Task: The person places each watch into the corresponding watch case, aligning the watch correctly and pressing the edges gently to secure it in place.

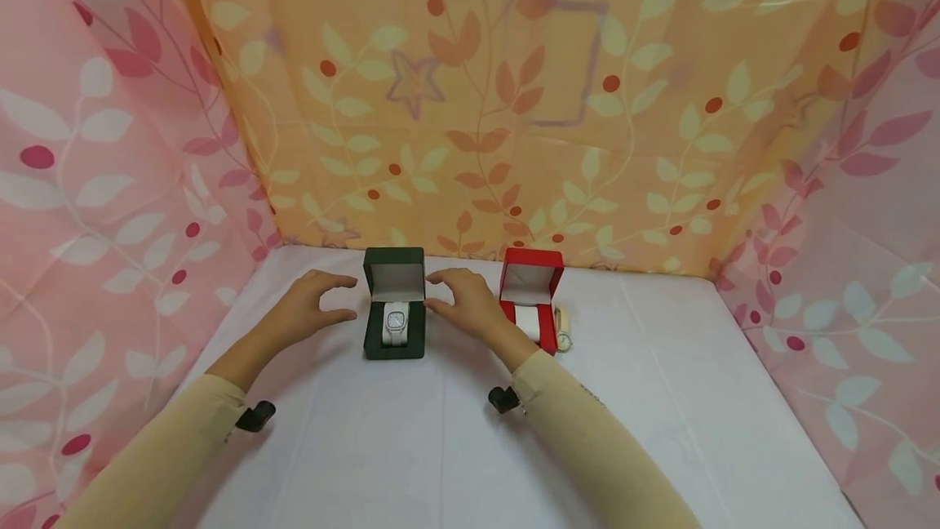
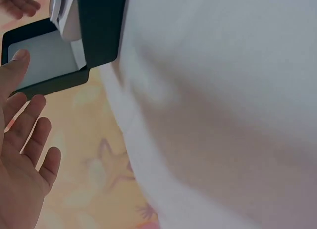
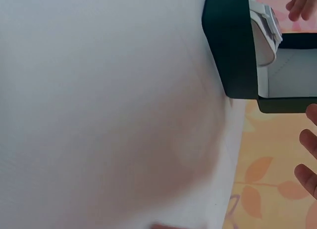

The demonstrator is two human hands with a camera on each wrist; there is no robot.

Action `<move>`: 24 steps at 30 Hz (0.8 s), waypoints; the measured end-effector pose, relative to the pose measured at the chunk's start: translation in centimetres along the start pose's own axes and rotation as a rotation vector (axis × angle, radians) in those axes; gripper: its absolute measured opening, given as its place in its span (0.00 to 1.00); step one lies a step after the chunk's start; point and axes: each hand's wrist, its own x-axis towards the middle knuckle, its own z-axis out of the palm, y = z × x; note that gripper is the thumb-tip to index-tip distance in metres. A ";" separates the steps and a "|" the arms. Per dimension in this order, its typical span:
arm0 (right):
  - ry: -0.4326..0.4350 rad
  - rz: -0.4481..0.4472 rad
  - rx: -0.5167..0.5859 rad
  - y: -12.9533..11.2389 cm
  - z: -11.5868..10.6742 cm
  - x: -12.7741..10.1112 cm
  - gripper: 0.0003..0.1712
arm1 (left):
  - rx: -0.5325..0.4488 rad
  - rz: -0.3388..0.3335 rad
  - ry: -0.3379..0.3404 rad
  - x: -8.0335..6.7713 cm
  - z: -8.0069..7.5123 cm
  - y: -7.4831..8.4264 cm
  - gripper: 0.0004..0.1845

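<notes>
A dark green watch box (image 1: 373, 349) stands on the table with its lid (image 1: 394, 255) raised. Inside, a white watch (image 1: 396, 320) with a squarish dial is wrapped round a white cushion. On the box's left is my left hand (image 1: 312, 308), thumb and fingers spread apart with nothing between them. My right hand (image 1: 466, 304) is at the other side, its fingertips right at the box's right edge. In the left wrist view, fingers (image 2: 34, 135) show beside the green lid. The right wrist view catches only a few fingertips (image 3: 308, 142) near it.
Right of the green box stands a red watch box (image 1: 547, 325), lid up, with a white cushion inside; my right wrist partly covers it. Against its right side lies a cream-strapped watch (image 1: 563, 340). A white cloth (image 1: 382, 447) covers the table. Patterned curtains (image 1: 470, 104) enclose three sides.
</notes>
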 end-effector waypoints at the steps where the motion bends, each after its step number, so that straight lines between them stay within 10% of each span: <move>1: 0.002 0.002 0.000 0.1 -0.1 0.1 0.26 | 0.001 -0.004 0.001 0.0 -0.2 -0.1 0.33; 24: 0.014 0.058 0.107 0.8 -1.4 3.1 0.30 | -0.020 -0.047 0.086 3.6 -1.3 -0.3 0.37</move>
